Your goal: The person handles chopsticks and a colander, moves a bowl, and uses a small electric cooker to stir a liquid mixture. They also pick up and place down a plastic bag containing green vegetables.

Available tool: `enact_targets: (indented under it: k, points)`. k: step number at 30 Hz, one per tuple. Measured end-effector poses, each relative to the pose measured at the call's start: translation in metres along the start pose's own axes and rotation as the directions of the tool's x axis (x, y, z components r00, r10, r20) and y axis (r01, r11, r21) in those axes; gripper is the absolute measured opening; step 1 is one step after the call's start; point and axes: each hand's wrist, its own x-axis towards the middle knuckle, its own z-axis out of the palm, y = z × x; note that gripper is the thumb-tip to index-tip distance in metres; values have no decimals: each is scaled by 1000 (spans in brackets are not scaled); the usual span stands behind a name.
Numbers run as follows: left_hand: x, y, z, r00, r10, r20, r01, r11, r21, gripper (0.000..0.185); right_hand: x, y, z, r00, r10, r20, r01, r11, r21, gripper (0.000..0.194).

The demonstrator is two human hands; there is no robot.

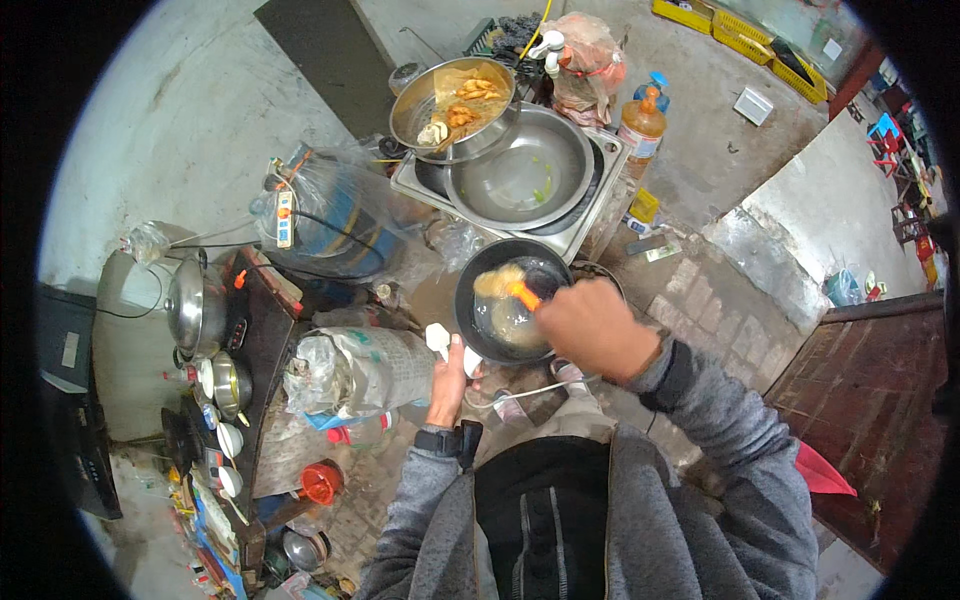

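My right hand (592, 326) is shut on the orange handle of a scrubbing brush (501, 281), its pale head blurred inside a dark pan (469, 330). Shallow water with a few suds lies in the pan. At the pan's near left side, my left hand (448, 379) grips a white handle (438, 339), the thumb resting along it; its fingers are partly hidden. Just beyond the pan, a wide steel basin (491, 199) holds water and green scraps on a steel sink or stove top (574, 240).
A steel strainer pan (409, 139) with fried food overlaps the basin's far left. An orange-capped bottle (641, 124) stands right of it. A bagged blue drum (322, 240) and a wrapped sack (375, 371) are at left. Beyond them, a dark table (266, 375) bears pots and bowls.
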Motion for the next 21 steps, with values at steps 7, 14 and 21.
enact_targets:
  k: [7,14,21]
  points:
    - [4,5,-13,978,80,-194,-41,979,201,58,-32,21,10,980,0,200,-11,999,50,11]
    - [17,17,-18,958,102,-268,35,886,462,67,-16,25,56,981,109,161,-130,984,124,12]
    - [28,9,-11,956,-45,-289,205,808,553,71,-59,24,76,962,153,227,-218,929,299,15]
